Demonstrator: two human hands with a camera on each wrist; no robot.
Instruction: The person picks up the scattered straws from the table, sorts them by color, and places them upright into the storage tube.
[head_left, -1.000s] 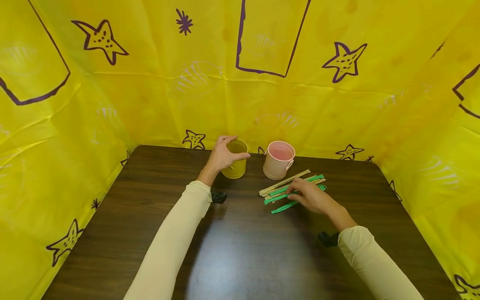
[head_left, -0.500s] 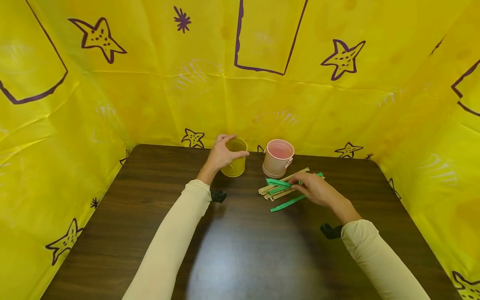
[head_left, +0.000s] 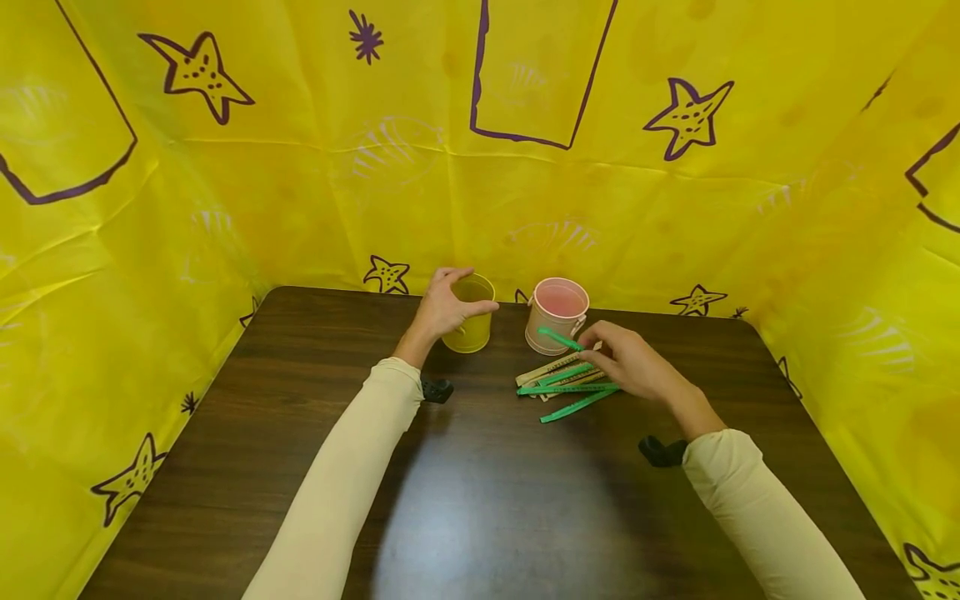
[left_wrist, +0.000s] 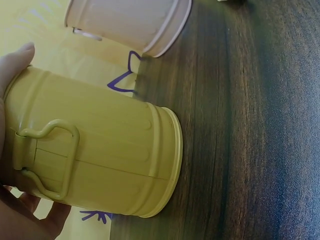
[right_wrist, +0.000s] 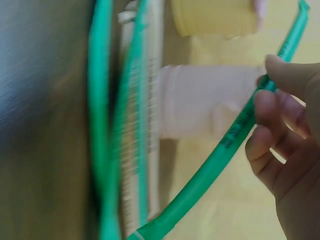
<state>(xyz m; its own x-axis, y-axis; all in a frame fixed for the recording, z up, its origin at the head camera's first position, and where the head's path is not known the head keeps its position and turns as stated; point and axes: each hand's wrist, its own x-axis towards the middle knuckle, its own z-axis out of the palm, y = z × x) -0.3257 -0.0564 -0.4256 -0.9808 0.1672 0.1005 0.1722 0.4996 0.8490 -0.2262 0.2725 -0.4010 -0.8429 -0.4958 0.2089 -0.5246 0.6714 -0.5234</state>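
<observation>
My left hand [head_left: 441,310] holds the upper part of a small yellow bucket [head_left: 472,337], thumb on one side and fingers on the other. In the left wrist view, the bucket's base meets the table and its wire handle [left_wrist: 75,160] hangs folded down. My right hand [head_left: 632,365] pinches a green wrapped straw [right_wrist: 210,165] between thumb and fingertips, raised over a pile of green and tan wrapped straws [head_left: 566,389]. In the head view the held straw overlaps the front of a pink bucket [head_left: 543,325] standing beside the yellow one.
The dark wooden table [head_left: 465,500] ends at the back against a yellow cloth [head_left: 300,217] with star drawings, which also rises on both sides. Both buckets stand close to that back edge.
My right hand has picked a green straw off the pile and lifted it up and back towards the pink bucket. Another green straw now lies across the pile. My left hand has stayed put.
</observation>
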